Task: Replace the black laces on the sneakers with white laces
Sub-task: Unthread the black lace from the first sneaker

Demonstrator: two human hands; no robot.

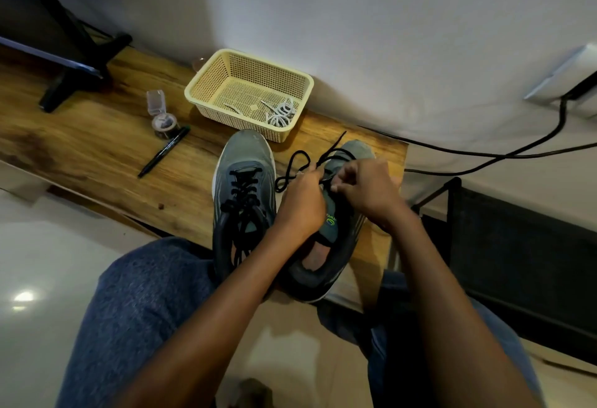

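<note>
From my feed, the wooden table (97, 146) runs off the left edge. Two grey sneakers sit at its near edge: the left sneaker (242, 194) fully black-laced, the right sneaker (336, 233) half covered by my hands. My left hand (302, 204) and right hand (365, 188) both pinch its loosened black lace (298, 162); eyelets are hidden. White laces (281, 115) lie in the cream basket (206, 81).

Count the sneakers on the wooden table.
2: the still-laced sneaker lies left, and the sneaker being unlaced lies right, beneath both hands. None seems hidden.
</note>
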